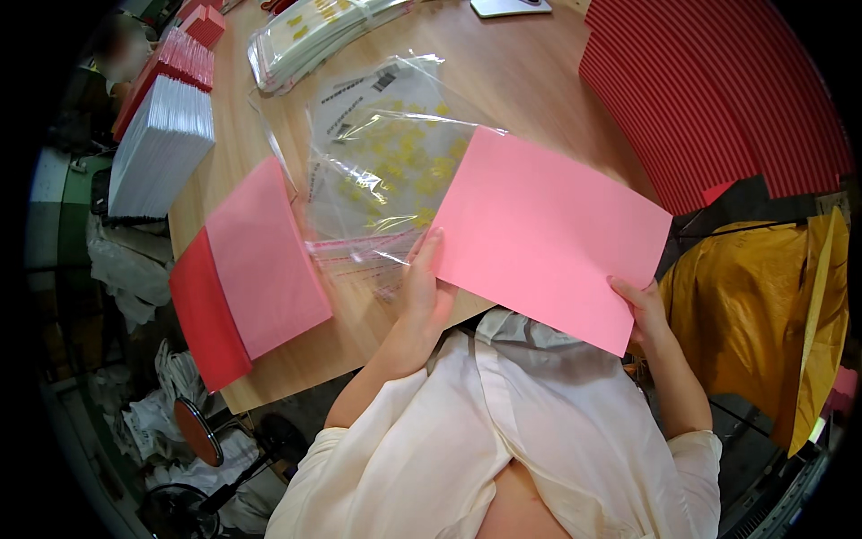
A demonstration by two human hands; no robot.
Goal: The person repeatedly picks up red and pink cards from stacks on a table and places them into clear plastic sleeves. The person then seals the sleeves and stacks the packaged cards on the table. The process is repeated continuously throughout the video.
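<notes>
Held flat over the table's near edge is a pink paper sheet; I cannot tell whether it is one layer or several. My left hand grips its left edge, with the fingers partly hidden. The thumb of my right hand lies on top of the near right corner, its fingers underneath. Clear plastic bags with yellow print lie fanned out just beyond my left hand, and the sheet's far left corner overlaps them. Left of the bags rests a pink stack of paper beside a red piece.
Along the left edge stand a white stack and red stacks. A bundle of printed bags and a phone lie at the far side. Red striped sheets fill the far right, above a yellow cover.
</notes>
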